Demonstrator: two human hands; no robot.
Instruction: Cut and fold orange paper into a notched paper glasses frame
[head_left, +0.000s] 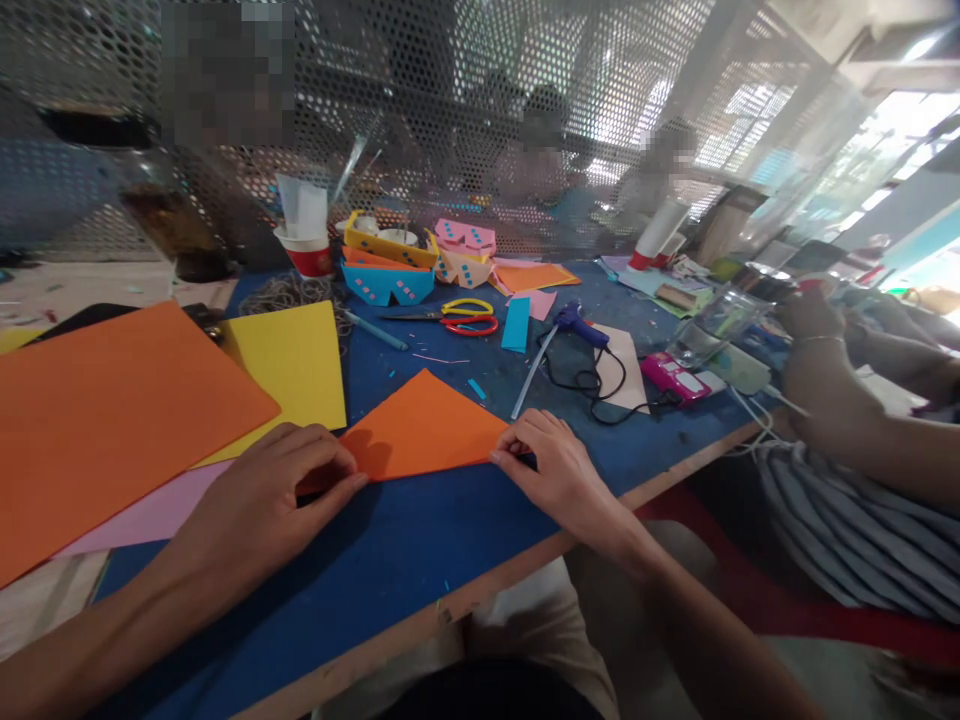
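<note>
A sheet of orange paper point(427, 425), folded into a triangle with its point facing away from me, lies on the blue tabletop point(405, 540). My left hand point(289, 485) pinches its left corner between thumb and fingers. At the opposite corner, the thumb and fingers of my right hand point(551, 465) are closed on the paper's edge. Left of the triangle are a large orange sheet point(127, 400), a yellow sheet point(300, 365) and a pink sheet point(161, 510), stacked partly over one another. The left hand covers part of the yellow and pink sheets.
Beyond the triangle lie scissors point(469, 318), a light-blue pen point(379, 331), a blue glue gun point(577, 325) with its cord, and folded paper pieces point(388, 283). A paper cup point(306, 250) stands by the mesh screen point(420, 110). Another person's arm point(847, 390) rests at right.
</note>
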